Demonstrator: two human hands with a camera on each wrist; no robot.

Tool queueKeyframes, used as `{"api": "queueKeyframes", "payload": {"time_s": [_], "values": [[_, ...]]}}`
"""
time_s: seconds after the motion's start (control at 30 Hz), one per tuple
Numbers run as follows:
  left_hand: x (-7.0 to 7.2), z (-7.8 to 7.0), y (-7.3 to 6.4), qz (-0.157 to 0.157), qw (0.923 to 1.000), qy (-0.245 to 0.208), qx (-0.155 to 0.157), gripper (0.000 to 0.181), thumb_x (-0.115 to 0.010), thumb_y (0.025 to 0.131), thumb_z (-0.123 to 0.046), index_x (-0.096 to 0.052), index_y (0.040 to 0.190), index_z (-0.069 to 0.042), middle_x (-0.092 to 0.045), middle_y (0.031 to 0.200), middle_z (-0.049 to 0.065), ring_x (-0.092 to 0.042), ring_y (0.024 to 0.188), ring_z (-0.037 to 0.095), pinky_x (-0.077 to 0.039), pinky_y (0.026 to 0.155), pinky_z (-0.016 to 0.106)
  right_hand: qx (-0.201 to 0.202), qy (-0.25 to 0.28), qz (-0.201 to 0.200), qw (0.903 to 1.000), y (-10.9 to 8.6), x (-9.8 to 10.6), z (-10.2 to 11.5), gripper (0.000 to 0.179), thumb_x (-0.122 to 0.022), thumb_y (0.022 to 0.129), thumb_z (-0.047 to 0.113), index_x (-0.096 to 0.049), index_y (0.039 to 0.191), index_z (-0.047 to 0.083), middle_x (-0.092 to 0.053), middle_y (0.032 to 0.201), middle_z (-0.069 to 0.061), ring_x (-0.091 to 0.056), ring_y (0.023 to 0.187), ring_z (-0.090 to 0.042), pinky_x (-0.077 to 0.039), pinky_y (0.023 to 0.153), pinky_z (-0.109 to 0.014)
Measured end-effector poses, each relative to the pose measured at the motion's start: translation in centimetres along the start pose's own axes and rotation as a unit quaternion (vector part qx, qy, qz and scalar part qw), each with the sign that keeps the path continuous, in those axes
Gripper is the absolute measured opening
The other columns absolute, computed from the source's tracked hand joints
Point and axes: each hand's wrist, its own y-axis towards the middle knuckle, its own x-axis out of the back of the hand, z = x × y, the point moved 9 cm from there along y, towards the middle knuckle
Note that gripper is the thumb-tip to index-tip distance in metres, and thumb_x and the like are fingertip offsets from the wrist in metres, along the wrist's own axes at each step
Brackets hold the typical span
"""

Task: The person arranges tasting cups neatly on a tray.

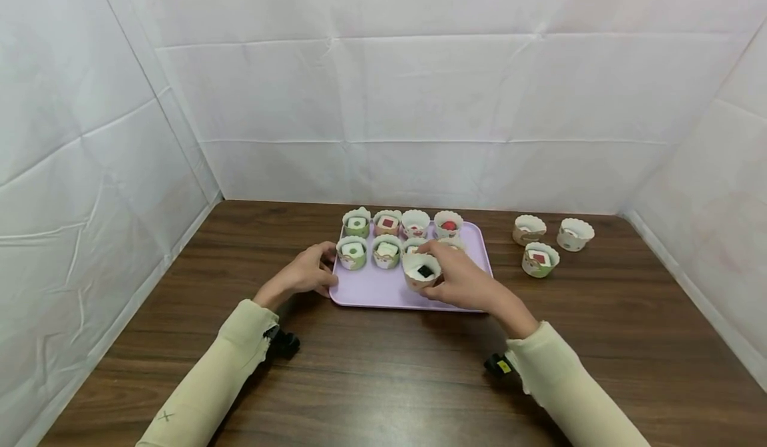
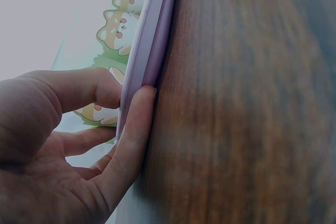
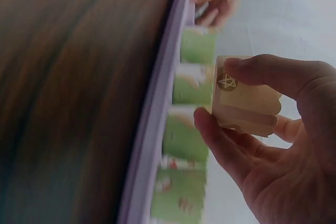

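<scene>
A lilac tray (image 1: 371, 290) lies on the table, with several paper baking cups (image 1: 351, 254) in two rows toward its back. My left hand (image 1: 308, 270) pinches the tray's left rim between thumb and fingers; the left wrist view shows the rim (image 2: 140, 61) close up, beside a cup printed with cartoon dogs (image 2: 118, 32). Above the tray's front part, my right hand (image 1: 461, 277) holds a paper cup (image 1: 416, 279) containing white material and a dark square piece. In the right wrist view that cup (image 3: 247, 98) is tan with a star mark, gripped by its sides.
Three more paper cups stand on the brown table right of the tray: two at the back (image 1: 529, 230) (image 1: 575, 235) and one nearer with a red square inside (image 1: 540, 260). White sheeting (image 1: 419, 100) rises behind the table and along both sides.
</scene>
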Motion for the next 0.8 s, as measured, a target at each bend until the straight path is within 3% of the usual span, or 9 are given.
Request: {"api": "queueKeyframes", "payload": {"time_s": [0.33,0.8], "values": [[0.1,-0.1,0.3,-0.003,0.9999,0.01,0.0,0.067,-0.065,0.083,0.008,-0.044,0.146,0.002,-0.045,0.135,0.026,-0.06,0.099,0.027,-0.066,0.066,0.035,0.024,-0.027,0.011,0.9993,2.7,-3.5,2.8,0.051,-0.08,0.084,0.02,-0.058,0.128,0.008,-0.067,0.117,-0.003,-0.061,0.1,-0.016,-0.055,0.086,-0.032],[0.1,0.2,0.0,-0.004,1.0,0.004,0.0,0.066,-0.064,0.084,0.008,-0.044,0.146,0.002,-0.044,0.135,0.027,-0.061,0.1,0.028,-0.066,0.067,0.035,-0.009,-0.039,0.014,0.9991,4.8,-6.6,4.9,0.053,-0.084,0.084,0.019,-0.058,0.128,0.007,-0.069,0.121,-0.009,-0.065,0.11,-0.026,-0.053,0.096,-0.044]]}}
